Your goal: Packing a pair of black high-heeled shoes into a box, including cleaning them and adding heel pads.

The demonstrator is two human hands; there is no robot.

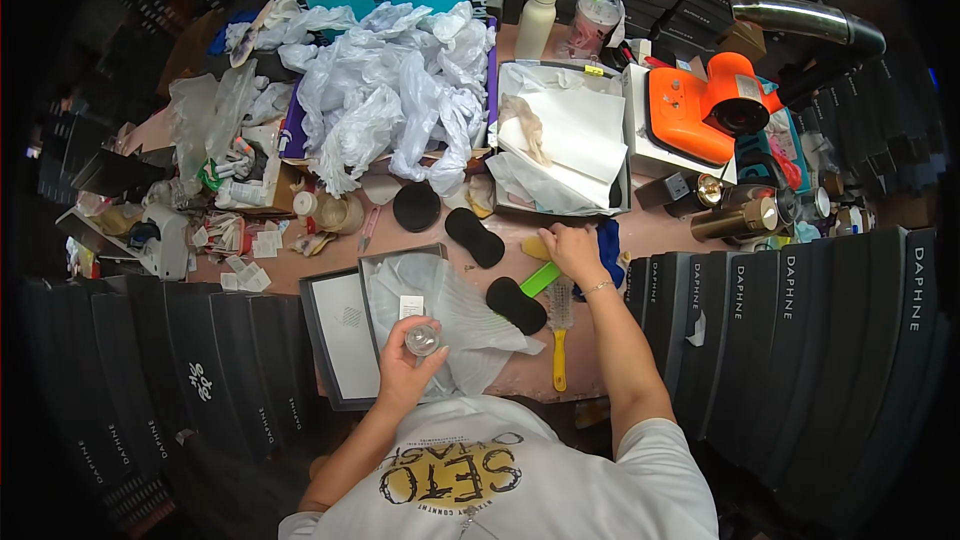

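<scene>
While the left hand [405, 365] gripped a small jar [422, 340], the right hand [572, 250] lay at two o'clock, closed on a green handle [540, 279].

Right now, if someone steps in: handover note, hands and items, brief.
Left hand: holds a small clear round jar over the open grey box lined with clear plastic wrap.
Right hand: down on the table, fingers at a green-handled tool next to a blue cloth.
Nearby: two black oval pads, a yellow-handled brush.
Done: box open, lined.
Left: jar not yet in the box; lid not on.
</scene>
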